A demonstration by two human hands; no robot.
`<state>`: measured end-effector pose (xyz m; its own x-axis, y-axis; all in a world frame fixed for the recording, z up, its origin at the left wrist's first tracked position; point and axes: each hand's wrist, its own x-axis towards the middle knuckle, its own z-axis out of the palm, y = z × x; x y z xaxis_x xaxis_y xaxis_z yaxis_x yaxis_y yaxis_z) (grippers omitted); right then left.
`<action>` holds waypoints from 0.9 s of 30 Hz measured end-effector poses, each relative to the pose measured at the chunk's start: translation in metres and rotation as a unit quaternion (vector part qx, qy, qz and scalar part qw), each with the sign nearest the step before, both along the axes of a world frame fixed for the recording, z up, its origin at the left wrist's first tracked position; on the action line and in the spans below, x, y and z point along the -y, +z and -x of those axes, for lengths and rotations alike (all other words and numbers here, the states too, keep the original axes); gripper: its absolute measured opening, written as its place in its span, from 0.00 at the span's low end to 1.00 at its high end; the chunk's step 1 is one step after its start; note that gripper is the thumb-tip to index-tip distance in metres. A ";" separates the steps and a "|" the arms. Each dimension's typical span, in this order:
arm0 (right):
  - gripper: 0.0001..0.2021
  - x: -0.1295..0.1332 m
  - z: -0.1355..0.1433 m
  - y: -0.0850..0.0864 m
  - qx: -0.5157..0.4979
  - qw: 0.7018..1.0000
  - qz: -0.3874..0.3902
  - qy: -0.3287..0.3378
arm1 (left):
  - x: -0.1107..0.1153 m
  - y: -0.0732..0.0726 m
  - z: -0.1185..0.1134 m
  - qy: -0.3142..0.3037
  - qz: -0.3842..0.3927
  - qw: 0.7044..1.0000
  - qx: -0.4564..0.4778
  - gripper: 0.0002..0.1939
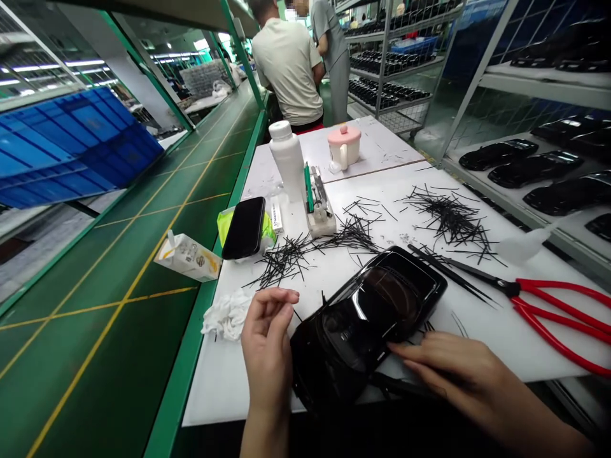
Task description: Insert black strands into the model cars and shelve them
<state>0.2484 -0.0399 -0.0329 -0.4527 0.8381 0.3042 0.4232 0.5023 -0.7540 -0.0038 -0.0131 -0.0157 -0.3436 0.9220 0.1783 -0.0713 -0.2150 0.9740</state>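
Observation:
A glossy black model car [363,312] lies at an angle on the white tabletop, close in front of me. My left hand [268,340] is beside the car's left side, fingers loosely curled and thumb apart, with nothing visible between them. At the opposite side, the fingertips of my right hand [453,366] touch the car's lower body, drawn close together; whatever they may pinch is hidden. A thin black strip [323,298] sticks up by the car's left edge. Pliers with long red handles [548,305] lie to the right, alongside black tweezers [446,270].
Loose black strips lie in piles [449,216], [286,261]. Further back are a phone [244,228], white bottle [286,156], lidded cup [344,149] and tool holder [321,213]. A drink carton [188,257] stands at the green conveyor [157,254]. Crumpled tissue [228,315] is left. Racks hold black cars [534,165]; people stand behind.

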 end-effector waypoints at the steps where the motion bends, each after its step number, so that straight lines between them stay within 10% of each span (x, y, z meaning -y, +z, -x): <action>1: 0.13 0.000 -0.001 0.000 0.004 1.000 -0.001 0.009 | 0.000 -0.001 0.001 0.001 0.004 1.000 0.017 0.04; 27: 0.12 -0.005 0.004 -0.003 0.105 0.991 -0.054 0.059 | 0.003 -0.004 0.002 -0.020 0.018 1.000 0.006 0.02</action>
